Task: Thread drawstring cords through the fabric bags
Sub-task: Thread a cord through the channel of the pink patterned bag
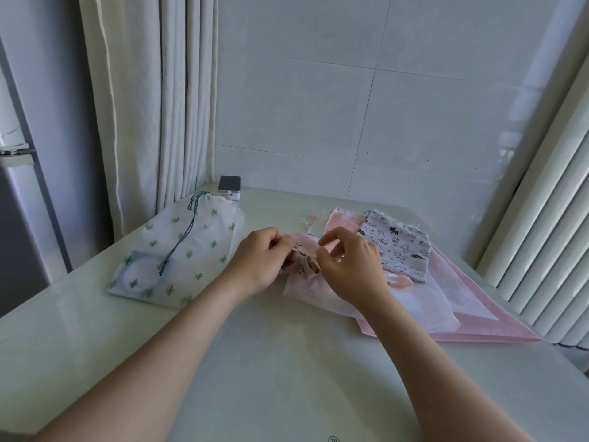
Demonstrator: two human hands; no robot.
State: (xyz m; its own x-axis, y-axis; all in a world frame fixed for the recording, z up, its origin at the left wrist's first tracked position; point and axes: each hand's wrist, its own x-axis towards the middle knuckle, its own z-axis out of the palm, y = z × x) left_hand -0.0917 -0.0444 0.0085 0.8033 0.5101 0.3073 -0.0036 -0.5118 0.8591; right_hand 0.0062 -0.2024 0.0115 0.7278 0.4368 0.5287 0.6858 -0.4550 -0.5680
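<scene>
A small pink printed fabric bag (301,264) is held bunched up just above the middle of a pale table (287,362), between two hands that reach in from the lower edge on bare forearms. The left hand (258,260) is curled round the bag's left end, knuckles up, with thumb and fingers pinched on the gathered cloth. The right hand (347,266) is arched over the bag's right end, fingertips pinched on the cloth; whether a cord is held there cannot be told. Beneath the hands a pile of pink and white bags (446,307) is spread, with a cat-print bag (398,247) laid on top to the right. A line of print along that bag's top edge is too small to be read. Well apart to the left, a cactus-print bag (204,247) is laid flat, with a teal drawstring cord (181,241) trailing over it. Behind it a small dark-topped device (229,185) is set near a cream curtain (153,106).
</scene>
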